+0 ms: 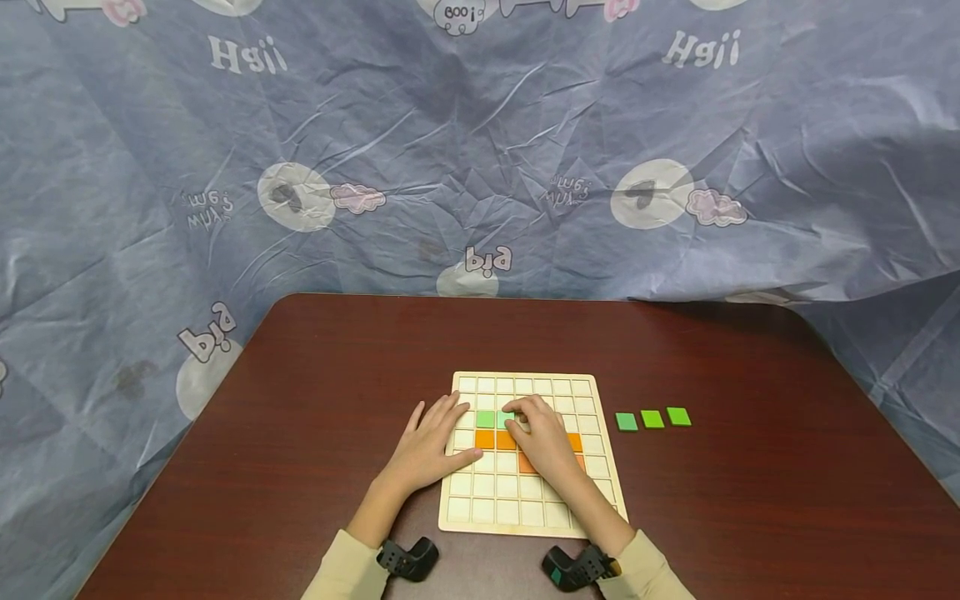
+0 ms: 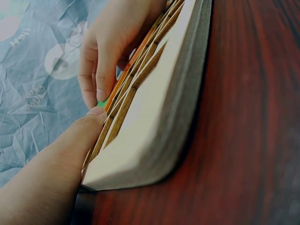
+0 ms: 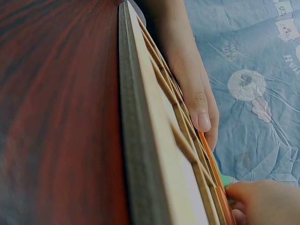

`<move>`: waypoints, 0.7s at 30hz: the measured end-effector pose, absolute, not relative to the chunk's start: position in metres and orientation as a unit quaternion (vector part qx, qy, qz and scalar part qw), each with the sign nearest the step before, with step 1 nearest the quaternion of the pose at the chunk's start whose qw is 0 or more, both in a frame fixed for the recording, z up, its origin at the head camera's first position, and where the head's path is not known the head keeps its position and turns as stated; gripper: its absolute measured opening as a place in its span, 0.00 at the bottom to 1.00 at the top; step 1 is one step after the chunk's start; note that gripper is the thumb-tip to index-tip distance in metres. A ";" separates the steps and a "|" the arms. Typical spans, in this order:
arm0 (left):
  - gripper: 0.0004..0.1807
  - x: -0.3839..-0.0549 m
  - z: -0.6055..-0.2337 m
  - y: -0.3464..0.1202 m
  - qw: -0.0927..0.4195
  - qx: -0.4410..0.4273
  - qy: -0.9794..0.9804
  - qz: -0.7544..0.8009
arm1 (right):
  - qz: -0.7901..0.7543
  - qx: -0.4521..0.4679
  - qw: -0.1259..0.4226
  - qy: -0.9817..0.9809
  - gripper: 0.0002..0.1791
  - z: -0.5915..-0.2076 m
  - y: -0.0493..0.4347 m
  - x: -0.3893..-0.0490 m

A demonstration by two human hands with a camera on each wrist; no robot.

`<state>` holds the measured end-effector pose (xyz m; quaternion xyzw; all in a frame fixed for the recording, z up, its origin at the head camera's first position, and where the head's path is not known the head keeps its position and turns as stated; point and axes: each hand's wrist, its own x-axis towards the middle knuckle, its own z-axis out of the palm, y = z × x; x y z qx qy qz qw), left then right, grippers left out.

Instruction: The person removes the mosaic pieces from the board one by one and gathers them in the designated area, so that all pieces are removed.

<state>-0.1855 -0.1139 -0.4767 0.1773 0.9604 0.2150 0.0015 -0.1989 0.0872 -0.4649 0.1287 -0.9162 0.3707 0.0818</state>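
A pale wooden grid board (image 1: 495, 510) lies on the table, its square cells partly filled with coloured tiles. My left hand (image 1: 429, 446) rests on its left side, fingers spread and straight, thumb reaching over the cells. Over the middle of the board, my right hand (image 1: 546, 437) pinches a teal-green square tile (image 1: 506, 418) between thumb and index finger, at a cell right beside a light green tile (image 1: 485, 419). In the right wrist view, a bit of green (image 3: 227, 180) shows at the right thumb tip. Orange tiles (image 1: 485, 439) fill cells below, some hidden under the right hand.
To the right of the board, a teal-green tile (image 1: 627, 422) and two bright green tiles (image 1: 652, 419) lie in a row on the dark brown table (image 1: 750, 500). Behind the table hangs a blue patterned cloth (image 1: 465, 150). A black wrist camera (image 1: 408, 559) sits at each wrist.
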 end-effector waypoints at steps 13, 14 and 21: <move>0.42 -0.185 -0.476 -0.112 -0.010 0.184 0.958 0.220 | 0.332 0.135 0.074 -0.931 0.07 -0.460 0.087 -0.198; 0.42 -0.185 -0.476 -0.112 -0.011 0.184 0.958 0.221 | 0.330 0.136 0.076 -0.931 0.07 -0.460 0.087 -0.198; 0.42 -0.185 -0.477 -0.113 -0.010 0.183 0.958 0.220 | 0.334 0.139 0.056 -0.930 0.07 -0.456 0.087 -0.198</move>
